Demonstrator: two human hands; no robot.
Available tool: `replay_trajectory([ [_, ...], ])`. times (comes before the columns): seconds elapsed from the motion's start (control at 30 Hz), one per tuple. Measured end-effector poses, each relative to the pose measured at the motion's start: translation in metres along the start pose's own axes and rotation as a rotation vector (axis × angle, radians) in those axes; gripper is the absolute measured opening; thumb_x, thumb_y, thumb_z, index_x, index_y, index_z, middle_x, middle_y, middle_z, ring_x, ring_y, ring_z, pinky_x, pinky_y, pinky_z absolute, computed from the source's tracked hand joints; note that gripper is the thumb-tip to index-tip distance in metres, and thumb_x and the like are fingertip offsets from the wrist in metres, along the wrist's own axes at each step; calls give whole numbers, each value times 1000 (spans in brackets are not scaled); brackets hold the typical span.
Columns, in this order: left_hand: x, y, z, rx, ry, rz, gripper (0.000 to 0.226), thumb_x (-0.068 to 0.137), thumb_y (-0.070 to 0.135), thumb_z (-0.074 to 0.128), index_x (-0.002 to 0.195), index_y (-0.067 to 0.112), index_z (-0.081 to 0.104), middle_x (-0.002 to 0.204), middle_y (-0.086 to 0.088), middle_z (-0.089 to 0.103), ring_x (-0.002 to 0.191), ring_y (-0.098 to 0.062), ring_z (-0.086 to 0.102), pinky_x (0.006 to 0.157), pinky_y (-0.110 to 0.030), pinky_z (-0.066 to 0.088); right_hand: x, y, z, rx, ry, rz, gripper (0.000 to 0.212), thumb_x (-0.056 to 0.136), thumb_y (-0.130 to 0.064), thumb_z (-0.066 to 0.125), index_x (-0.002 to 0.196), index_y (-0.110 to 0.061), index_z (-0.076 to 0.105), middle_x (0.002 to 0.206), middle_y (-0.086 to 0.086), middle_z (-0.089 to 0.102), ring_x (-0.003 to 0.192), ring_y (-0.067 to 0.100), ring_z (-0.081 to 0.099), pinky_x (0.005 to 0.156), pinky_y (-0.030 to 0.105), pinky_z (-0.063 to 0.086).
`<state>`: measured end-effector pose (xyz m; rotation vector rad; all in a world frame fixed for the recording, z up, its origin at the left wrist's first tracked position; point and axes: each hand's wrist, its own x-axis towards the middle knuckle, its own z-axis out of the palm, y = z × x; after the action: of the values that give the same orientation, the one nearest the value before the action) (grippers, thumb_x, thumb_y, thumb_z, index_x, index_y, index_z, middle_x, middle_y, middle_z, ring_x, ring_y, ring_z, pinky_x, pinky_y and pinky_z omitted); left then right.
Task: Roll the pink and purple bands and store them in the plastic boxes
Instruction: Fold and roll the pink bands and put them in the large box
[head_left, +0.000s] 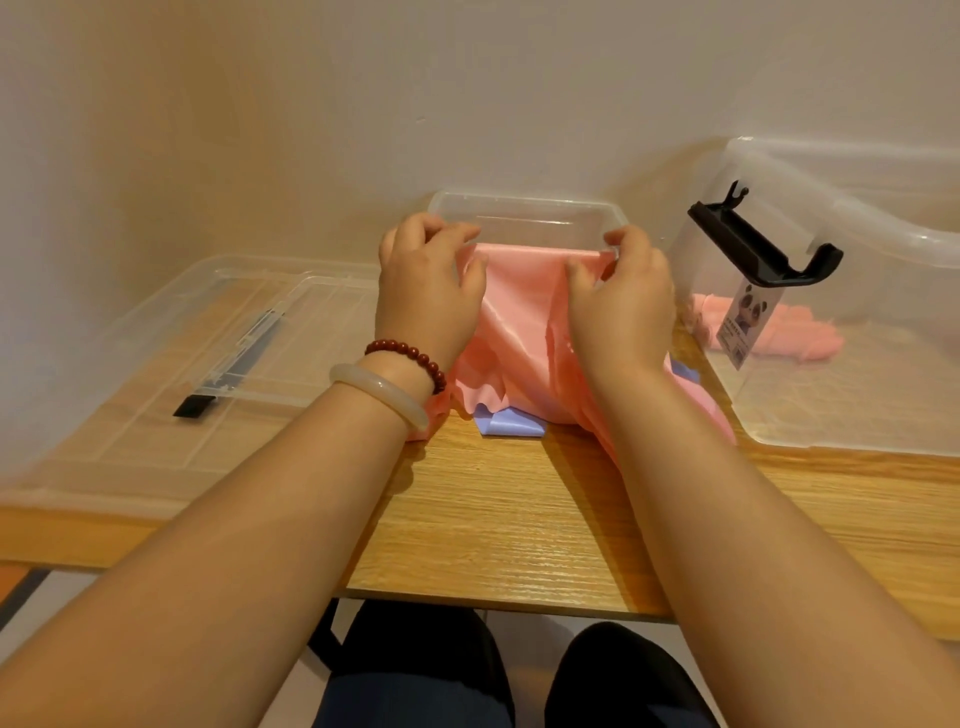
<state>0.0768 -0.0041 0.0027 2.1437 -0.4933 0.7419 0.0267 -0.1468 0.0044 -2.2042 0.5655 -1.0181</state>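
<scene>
I have two hands on one pink band (524, 322), a thin, glossy sheet that hangs in soft folds and ripples at its lower hem. My left hand (426, 291) has its fingers curled round the band's upper left corner, and my right hand (623, 306) pinches the upper right corner between thumb and fingers, so the top edge runs taut between them. One purple band (511, 423), flat and smooth, lies on the table under the pink one, only its near end and a small corner at the right showing. I count two boxes of clear, hard plastic: a small box (530, 213), rectangular with rounded corners, right behind my hands against the wall, and a large box (857, 395) at my right with one black clip handle (758, 249) and one paper label with a panda (748, 322). Inside the large box lie pink rolled pieces (779, 332); I cannot tell how many. One clear ribbed lid (208, 364) lies flat at my left, with one black latch (234, 358) on it. The wooden table (519, 519) has a pale, fine grain. On my left wrist sit two bracelets, one of round dark red beads (410, 358) and one smooth, pale, milky bangle (384, 397)
</scene>
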Motion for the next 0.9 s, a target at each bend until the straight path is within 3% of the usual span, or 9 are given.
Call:
replay_trajectory([
  [0.07, -3, 2, 0, 31, 23, 2, 33, 94, 25, 58, 124, 14, 63, 113, -9, 51, 116, -25, 42, 95, -24, 36, 2, 0, -2, 111, 25, 8, 30, 96, -14, 51, 126, -14, 57, 118, 6, 61, 107, 22, 57, 90, 33, 45],
  [0.2, -6, 5, 0, 53, -58, -40, 42, 94, 36, 58, 130, 15, 54, 114, -10, 54, 112, -26, 48, 91, -28, 39, 10, -3, -12, 295, 91, 60, 23, 97, -11, 49, 116, -13, 62, 112, 4, 63, 90, 9, 53, 74, 15, 37],
  [0.3, -11, 12, 3, 44, -97, -11, 42, 97, 35, 54, 133, 15, 49, 90, -6, 64, 86, -22, 60, 75, -33, 51, 17, -3, -18, 407, 81, 142, 22, 99, -10, 47, 112, -15, 64, 98, -8, 62, 90, 7, 54, 76, 15, 41],
  [0.43, -12, 13, 10, -132, -67, -105, 33, 96, 21, 56, 129, 19, 56, 74, 14, 54, 73, -4, 53, 66, -6, 39, 18, 1, -14, 384, 50, 145, 27, 99, -9, 41, 113, -16, 63, 80, -15, 56, 84, 12, 56, 71, 25, 44],
  [0.53, -9, 9, 11, -212, -14, -150, 26, 96, 14, 53, 121, 18, 62, 76, 14, 52, 70, 4, 51, 61, 3, 36, 19, 6, -13, 360, 82, 109, 27, 99, -9, 42, 115, -14, 62, 96, -3, 64, 86, 12, 55, 70, 22, 40],
  [0.67, -3, 4, 8, -275, 5, -184, 30, 97, 16, 51, 126, 20, 57, 84, 7, 57, 79, -9, 60, 75, -14, 50, 20, 13, -14, 296, 109, 92, 17, 98, -9, 46, 109, -13, 59, 113, 5, 60, 88, 9, 50, 66, 8, 36],
  [0.77, -5, 3, 9, -364, -36, -255, 33, 96, 25, 54, 129, 26, 53, 86, 7, 60, 82, -10, 63, 83, -34, 56, 9, 16, -13, 296, 94, 105, 17, 98, -31, 54, 100, -15, 50, 99, 3, 59, 82, 14, 51, 69, 23, 39],
  [0.83, -11, 2, 12, -400, -84, -277, 41, 92, 35, 60, 132, 31, 49, 84, 3, 63, 84, -11, 64, 82, -36, 56, -1, 17, -11, 276, 20, 135, 27, 94, -39, 60, 102, -16, 49, 92, -2, 56, 82, 15, 51, 68, 28, 35],
  [0.9, -17, 0, 15, -416, -154, -266, 50, 90, 34, 63, 136, 33, 44, 75, 3, 60, 75, -9, 60, 76, -29, 54, -8, 19, -7, 268, 8, 105, 21, 93, -28, 60, 108, -16, 52, 93, -5, 57, 85, 16, 53, 67, 24, 34],
])
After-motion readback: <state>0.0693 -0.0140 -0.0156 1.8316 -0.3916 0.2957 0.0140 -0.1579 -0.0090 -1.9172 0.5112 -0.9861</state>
